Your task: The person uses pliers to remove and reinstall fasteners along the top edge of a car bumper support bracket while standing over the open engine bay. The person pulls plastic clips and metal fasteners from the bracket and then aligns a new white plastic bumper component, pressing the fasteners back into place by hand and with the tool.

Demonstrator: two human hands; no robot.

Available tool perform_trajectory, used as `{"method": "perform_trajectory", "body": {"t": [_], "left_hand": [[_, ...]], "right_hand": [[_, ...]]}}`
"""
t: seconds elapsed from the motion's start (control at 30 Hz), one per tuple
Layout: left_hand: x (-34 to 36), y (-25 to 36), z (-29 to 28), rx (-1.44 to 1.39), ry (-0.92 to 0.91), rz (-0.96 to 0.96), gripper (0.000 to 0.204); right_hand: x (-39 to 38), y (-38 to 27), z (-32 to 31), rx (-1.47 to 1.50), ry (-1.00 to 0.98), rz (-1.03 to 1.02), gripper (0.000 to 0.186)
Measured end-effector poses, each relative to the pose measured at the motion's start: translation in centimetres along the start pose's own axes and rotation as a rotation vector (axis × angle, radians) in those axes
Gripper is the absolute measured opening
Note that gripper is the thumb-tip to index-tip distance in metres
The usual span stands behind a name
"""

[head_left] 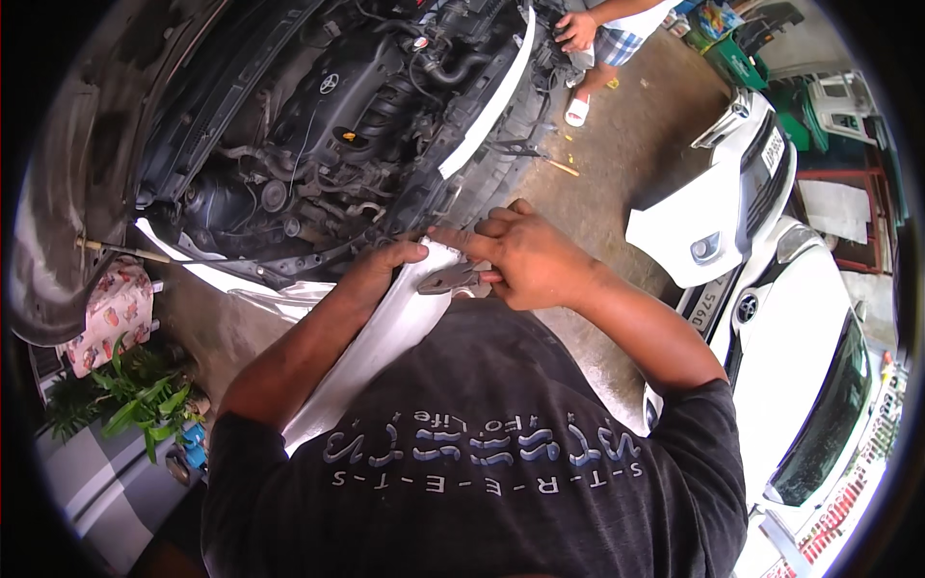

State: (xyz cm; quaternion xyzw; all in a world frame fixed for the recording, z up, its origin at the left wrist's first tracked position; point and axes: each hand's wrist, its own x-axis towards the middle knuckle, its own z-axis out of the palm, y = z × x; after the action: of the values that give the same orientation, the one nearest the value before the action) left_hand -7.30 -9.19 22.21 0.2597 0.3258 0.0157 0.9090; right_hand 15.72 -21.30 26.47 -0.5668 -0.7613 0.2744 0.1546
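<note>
Far left of the engine (332, 106): raised hood (82, 164), prop rod (130, 250) at its edge; so access looks done. Below it, leafy plant (145, 400); any pot hidden.

Just below the engine, left hand (371, 275): thumb bent over the end of the white panel (409, 308), closed on it; fingers mostly hidden underneath. Panel slants down-left from there, along the dark shirt; cannot tell whether fastened.

Right of that, grey plier-like tool (448, 278) against the panel end; right hand (535, 255) curled round it, index finger stretched onto the panel. Judged mid-work: both hands engaged, end not finished.

Farther right of the engine, white bumper (679, 226), apart from this car. Up beyond, green crate (737, 63); bright odds and ends about its top, contents too small to tell.
</note>
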Motion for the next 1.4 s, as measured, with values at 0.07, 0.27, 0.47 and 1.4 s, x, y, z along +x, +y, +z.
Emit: {"method": "perform_trajectory", "body": {"t": [0.07, 0.27, 0.47, 1.4], "left_hand": [[0.1, 0.1, 0.1, 0.005, -0.005, -0.021, 0.060], [0.0, 0.0, -1.1, 0.061, 0.038, -0.066, 0.056], [-2.0, 0.6, 0.8, 0.131, 0.042, 0.009, 0.048], [-6.2, -2.2, -0.7, 0.101, 0.373, 0.251, 0.033]], "right_hand": [[-0.2, 0.0, 0.1, -0.013, 0.009, 0.036, 0.081], [-0.6, 3.1, 2.4, 0.395, 0.180, 0.132, 0.060], [2.8, -0.2, 0.2, 1.052, 0.162, 0.536, 0.032], [8.8, -0.2, 4.4, 1.456, -0.256, 0.686, 0.025]]}}
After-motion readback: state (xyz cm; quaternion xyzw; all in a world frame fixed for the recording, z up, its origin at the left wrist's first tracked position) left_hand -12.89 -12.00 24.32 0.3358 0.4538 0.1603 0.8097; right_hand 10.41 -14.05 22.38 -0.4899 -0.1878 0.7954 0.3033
